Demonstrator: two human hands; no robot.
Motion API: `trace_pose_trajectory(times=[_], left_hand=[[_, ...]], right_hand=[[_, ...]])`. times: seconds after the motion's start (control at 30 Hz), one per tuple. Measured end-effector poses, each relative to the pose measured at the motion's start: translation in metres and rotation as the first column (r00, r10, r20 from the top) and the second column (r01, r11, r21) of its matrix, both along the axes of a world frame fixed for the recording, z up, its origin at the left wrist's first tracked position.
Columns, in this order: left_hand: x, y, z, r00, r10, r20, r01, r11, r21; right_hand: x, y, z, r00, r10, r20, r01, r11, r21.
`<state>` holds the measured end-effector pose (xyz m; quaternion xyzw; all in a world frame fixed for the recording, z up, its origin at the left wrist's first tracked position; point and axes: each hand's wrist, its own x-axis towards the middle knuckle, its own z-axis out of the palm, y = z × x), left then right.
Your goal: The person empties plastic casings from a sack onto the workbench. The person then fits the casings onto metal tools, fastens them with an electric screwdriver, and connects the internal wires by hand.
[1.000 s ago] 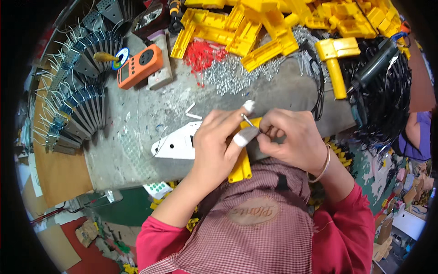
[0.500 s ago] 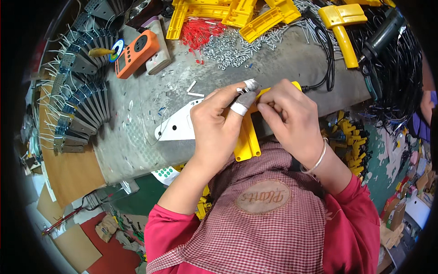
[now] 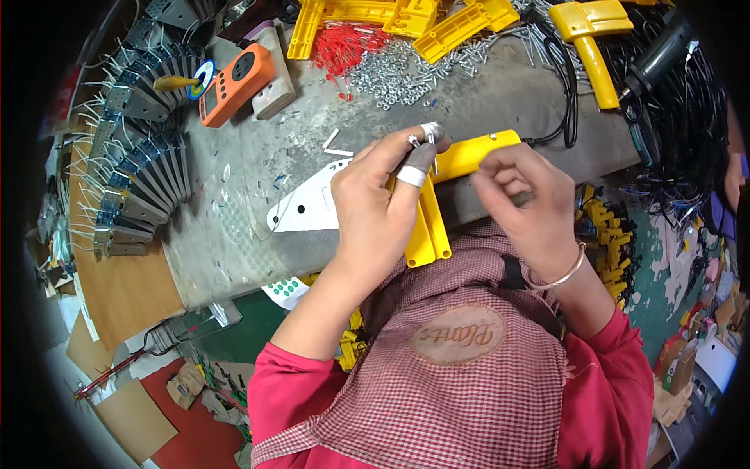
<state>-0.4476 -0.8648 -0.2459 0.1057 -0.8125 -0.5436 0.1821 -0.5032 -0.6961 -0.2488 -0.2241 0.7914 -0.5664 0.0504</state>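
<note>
In the middle of the frame, a yellow plastic part lies at the counter edge. The left hand pinches a small screw in taped fingers. The right hand curls its fingers together, and I cannot tell if it holds anything. The part looks light and stiff; hold its long sides. A white plate lies left, with room there.

Red sleeves, checked apron, bangle, taped finger

The part in the hands was yellow. Beside it lay a white plate. Above were silver screws and red wires.
</note>
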Motion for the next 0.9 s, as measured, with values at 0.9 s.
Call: trace_pose_trajectory(times=[0.9], left_hand=[[-0.021, 0.007, 0.014, 0.983, -0.184, -0.025, 0.106, 0.668, -0.737]], right_hand=[[0.013, 0.01, -0.002, 0.975, 0.099, -0.198, -0.109, 0.993, -0.04]])
